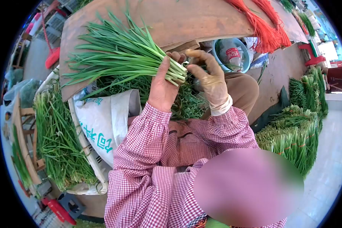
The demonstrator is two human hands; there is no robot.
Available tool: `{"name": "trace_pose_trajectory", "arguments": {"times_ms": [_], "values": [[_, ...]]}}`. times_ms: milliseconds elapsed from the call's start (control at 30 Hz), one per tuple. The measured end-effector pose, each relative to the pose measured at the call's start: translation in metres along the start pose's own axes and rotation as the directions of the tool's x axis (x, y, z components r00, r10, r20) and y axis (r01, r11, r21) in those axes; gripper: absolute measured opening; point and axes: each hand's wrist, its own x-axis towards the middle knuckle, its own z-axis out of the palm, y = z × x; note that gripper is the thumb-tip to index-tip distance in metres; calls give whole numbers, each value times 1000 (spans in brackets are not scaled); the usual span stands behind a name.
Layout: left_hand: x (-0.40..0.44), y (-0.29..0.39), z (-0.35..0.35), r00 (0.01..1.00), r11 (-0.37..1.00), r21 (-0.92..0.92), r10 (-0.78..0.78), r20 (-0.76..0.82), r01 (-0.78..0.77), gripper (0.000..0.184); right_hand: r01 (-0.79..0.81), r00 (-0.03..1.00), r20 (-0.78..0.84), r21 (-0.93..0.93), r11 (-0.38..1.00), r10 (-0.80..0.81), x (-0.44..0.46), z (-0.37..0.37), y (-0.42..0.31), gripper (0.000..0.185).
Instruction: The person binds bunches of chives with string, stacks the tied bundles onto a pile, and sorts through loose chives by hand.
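A bunch of green garlic chives (pixel 119 57) lies across my left hand (pixel 164 81), which is bare and wrapped round the stalks near their pale cut ends. Its leaves fan out to the upper left over the brown board. At the stalk ends my right hand (pixel 209 74), in a thin, stained glove, has its fingers curled in. A small pale curl shows by its fingertips; whether it is a stalk or something else I cannot tell. Loose green trimmings (pixel 192 100) lie below both hands, above my lap.
A brown board (pixel 201 19) carries red ties (pixel 254 26) at its far right. A blue bucket (pixel 246 62) holds a plastic bottle. On the left are a white sack (pixel 114 125) and a crate of loose chives (pixel 60 140); tied bunches (pixel 296 140) stand on the right.
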Motion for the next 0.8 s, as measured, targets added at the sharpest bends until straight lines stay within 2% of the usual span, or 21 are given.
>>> {"name": "trace_pose_trajectory", "arguments": {"times_ms": [67,100,167,200,233,300,367,400,433,467,500,567,633,667,700,733,767,800], "values": [[-2,0,-1,996,1000,19,4,-87,-2,19,-113,990,87,8,994,112,-2,5,-1,23],[-3,1,-1,991,1000,31,9,-130,-5,19,-105,992,72,-11,994,106,-2,6,2,22],[-4,3,-7,995,1000,30,8,-101,-5,18,-90,995,49,-46,995,92,-2,9,10,20],[-6,3,-9,996,999,51,15,-83,-11,18,-172,984,51,43,984,170,-5,12,8,15],[-7,4,-10,998,997,73,21,-63,-17,17,-281,947,176,58,958,267,-7,9,2,14],[-8,14,-11,998,996,70,56,-24,-54,15,-479,803,426,46,877,416,-10,-13,-12,15],[-5,34,-27,991,993,33,109,82,-112,16,-388,594,706,-169,906,386,-21,-32,-24,23],[-9,43,-20,995,989,114,95,14,-96,15,-323,575,719,-238,916,389,-24,-39,-20,26],[-13,47,-16,997,989,126,67,46,-73,17,-256,561,727,-303,918,397,-26,-43,-11,29],[-19,47,-9,998,981,189,41,36,-47,18,-163,684,549,-526,835,479,-25,-44,-7,38],[-25,44,-3,1000,968,250,10,25,-16,19,-176,805,389,-563,807,447,-21,-43,-8,49],[-32,27,-5,998,962,272,-25,49,11,20,-329,826,330,-378,866,458,5,-32,-22,60],[-38,12,1,993,919,384,-52,-107,89,23,-215,839,340,-510,833,425,18,-7,-39,80],[-33,-1,-19,993,908,407,-67,-97,101,30,-132,816,385,-602,788,431,22,8,-52,86],[-28,-18,-31,991,881,473,44,-129,23,46,-41,792,422,-683,729,440,25,22,-62,92],[-23,-32,-43,989,977,211,33,-143,-2,57,-1,776,384,-793,609,501,27,32,-64,95],[-17,-44,-56,988,997,-70,8,-153,-19,68,37,764,327,-882,469,556,27,39,-61,99],[-8,-47,-50,993,997,-71,-10,-121,1,68,62,802,311,-893,446,511,23,41,-45,104]]}}
